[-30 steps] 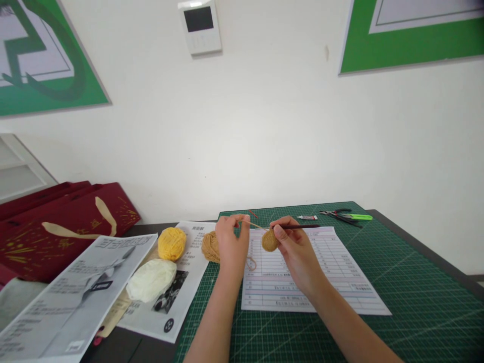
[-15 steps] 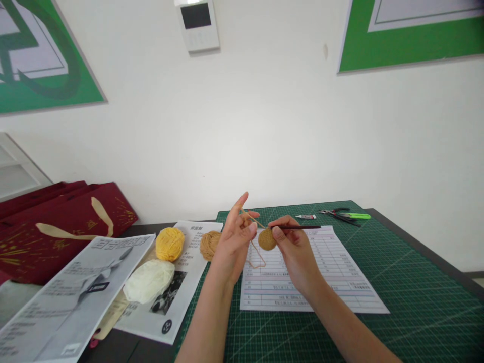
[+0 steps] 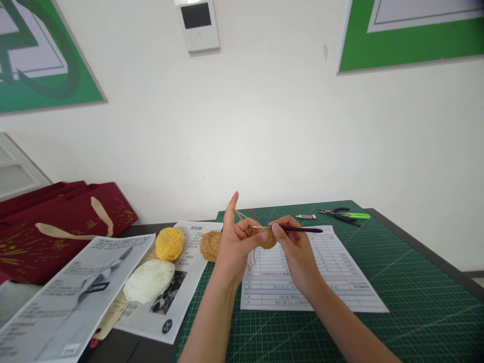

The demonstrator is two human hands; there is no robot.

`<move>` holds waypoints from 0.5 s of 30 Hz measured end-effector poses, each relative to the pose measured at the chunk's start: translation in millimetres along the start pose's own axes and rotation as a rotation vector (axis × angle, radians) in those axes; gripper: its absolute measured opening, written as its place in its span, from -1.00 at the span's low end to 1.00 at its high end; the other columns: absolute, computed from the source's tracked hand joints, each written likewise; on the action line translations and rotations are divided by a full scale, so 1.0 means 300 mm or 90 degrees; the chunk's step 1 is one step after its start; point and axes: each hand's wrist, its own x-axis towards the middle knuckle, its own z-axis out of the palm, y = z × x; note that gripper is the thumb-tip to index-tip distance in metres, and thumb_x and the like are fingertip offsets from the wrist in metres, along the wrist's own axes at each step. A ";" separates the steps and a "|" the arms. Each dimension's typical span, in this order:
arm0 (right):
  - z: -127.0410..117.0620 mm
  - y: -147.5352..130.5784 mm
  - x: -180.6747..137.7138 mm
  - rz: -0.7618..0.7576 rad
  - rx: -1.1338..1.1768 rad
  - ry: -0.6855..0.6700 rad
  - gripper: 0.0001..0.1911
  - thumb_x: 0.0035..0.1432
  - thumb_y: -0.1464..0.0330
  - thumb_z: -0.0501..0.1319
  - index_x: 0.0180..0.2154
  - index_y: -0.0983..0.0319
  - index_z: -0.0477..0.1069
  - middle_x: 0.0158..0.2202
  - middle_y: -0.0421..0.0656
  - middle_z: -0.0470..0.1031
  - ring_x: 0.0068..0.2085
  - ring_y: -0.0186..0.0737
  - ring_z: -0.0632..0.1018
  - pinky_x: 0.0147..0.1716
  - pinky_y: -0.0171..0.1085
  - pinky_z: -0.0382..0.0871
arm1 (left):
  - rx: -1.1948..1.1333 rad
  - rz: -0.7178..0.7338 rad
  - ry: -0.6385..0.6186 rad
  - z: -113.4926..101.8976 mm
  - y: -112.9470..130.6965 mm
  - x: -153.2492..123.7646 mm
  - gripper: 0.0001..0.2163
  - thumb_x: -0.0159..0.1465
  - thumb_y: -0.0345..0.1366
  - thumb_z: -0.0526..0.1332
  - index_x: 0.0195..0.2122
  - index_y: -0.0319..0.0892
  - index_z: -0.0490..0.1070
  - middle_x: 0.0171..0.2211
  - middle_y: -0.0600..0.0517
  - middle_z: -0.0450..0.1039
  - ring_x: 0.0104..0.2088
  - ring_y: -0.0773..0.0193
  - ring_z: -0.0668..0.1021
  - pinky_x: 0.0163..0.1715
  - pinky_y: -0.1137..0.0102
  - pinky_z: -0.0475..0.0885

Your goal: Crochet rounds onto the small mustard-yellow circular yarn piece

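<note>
My right hand is closed around a crochet hook with a dark handle and a thin metal shaft pointing left. Below the shaft is a small round tan crochet piece, pinched at its left edge between the thumb and fingers of my left hand. The left index finger stands raised, with tan yarn running from it down to the work. A loose strand hangs under the hand. Beside the left wrist rests a ball of tan yarn, partly hidden by that hand.
A printed chart lies on the green cutting mat beneath my hands. Pliers and a small tube are behind. To the left are yellow yarn, white yarn, printed sheets and dark red bags.
My left thumb and fingers have closed onto the crochet piece, having been apart from it before. The hook's metal shaft now reaches farther left over the left fingers.
</note>
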 end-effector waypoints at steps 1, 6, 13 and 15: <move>0.000 -0.002 0.000 -0.010 -0.009 -0.005 -0.77 0.19 0.14 0.35 -0.38 0.14 0.50 -0.44 -0.22 0.49 -0.36 -0.21 0.49 -0.34 -0.24 0.39 | -0.002 0.002 -0.001 -0.001 0.002 0.000 0.09 0.07 -0.51 0.49 0.48 0.11 -0.18 -0.47 0.16 0.53 -0.45 0.35 0.50 -0.32 0.43 0.38; -0.023 -0.015 -0.002 -0.100 -0.073 -0.045 -0.90 0.22 0.25 0.33 -0.35 0.09 0.55 -0.40 -0.19 0.51 -0.32 -0.16 0.50 -0.30 -0.17 0.38 | -0.019 -0.011 -0.019 0.012 0.017 -0.008 0.15 0.05 -0.55 0.49 0.48 0.14 -0.24 -0.48 0.16 0.53 -0.46 0.32 0.51 -0.37 0.42 0.38; -0.077 -0.009 -0.003 -0.222 -0.106 -0.063 -0.85 0.17 0.38 0.38 -0.26 -0.01 0.66 -0.33 -0.15 0.56 -0.26 -0.09 0.48 -0.16 -0.05 0.36 | -0.121 -0.076 0.016 0.041 -0.025 -0.018 -0.05 0.05 -0.54 0.47 0.41 -0.10 0.02 -0.41 0.11 0.55 -0.40 0.34 0.54 -0.27 0.40 0.41; -0.070 -0.009 0.008 -0.225 -0.071 -0.061 -0.92 0.20 0.33 0.36 -0.28 0.02 0.63 -0.33 -0.15 0.56 -0.25 -0.11 0.50 -0.20 -0.09 0.39 | -0.158 -0.117 0.020 0.044 -0.037 -0.020 -0.15 0.05 -0.50 0.47 0.34 -0.24 0.13 -0.39 0.08 0.54 -0.39 0.36 0.54 -0.25 0.41 0.40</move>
